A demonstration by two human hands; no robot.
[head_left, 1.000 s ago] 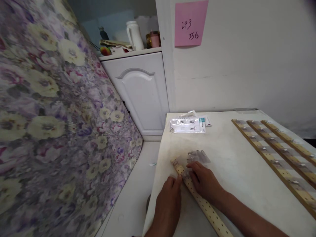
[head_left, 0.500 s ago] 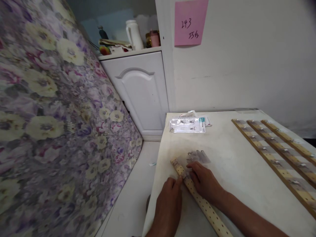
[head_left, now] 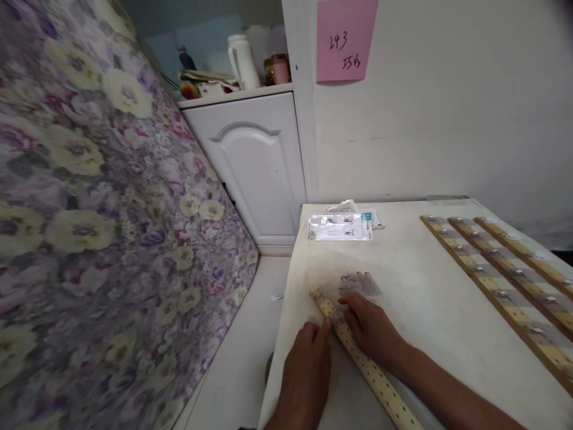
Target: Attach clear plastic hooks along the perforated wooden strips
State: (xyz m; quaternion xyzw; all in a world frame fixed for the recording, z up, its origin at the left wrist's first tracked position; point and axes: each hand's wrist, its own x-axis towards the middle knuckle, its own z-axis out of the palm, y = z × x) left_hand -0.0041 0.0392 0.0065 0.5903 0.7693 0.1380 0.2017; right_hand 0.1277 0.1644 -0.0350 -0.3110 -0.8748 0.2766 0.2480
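A pale wooden strip (head_left: pixel 378 382) with rows of holes lies slantwise on the table. Its far end carries a clear hook patch (head_left: pixel 317 294), and a second clear patch (head_left: pixel 336 316) sits between my hands. My left hand (head_left: pixel 308 352) has its fingers curled and its thumb against the strip's left edge beside that patch. From the right, my right hand (head_left: pixel 369 325) bends its fingers over the strip, thumb and forefinger at the same clear hook; their exact hold is partly hidden. Just beyond its fingertips lie several loose clear plastic hooks (head_left: pixel 362 283).
Clear hook packaging (head_left: pixel 339 227) lies near the wall. On the right, three wooden strips (head_left: pixel 486 272) with clear hooks lie side by side on the white table (head_left: pixel 403 251). A floral curtain (head_left: pixel 111 239) hangs at left, beside a white cabinet (head_left: pixel 255 173).
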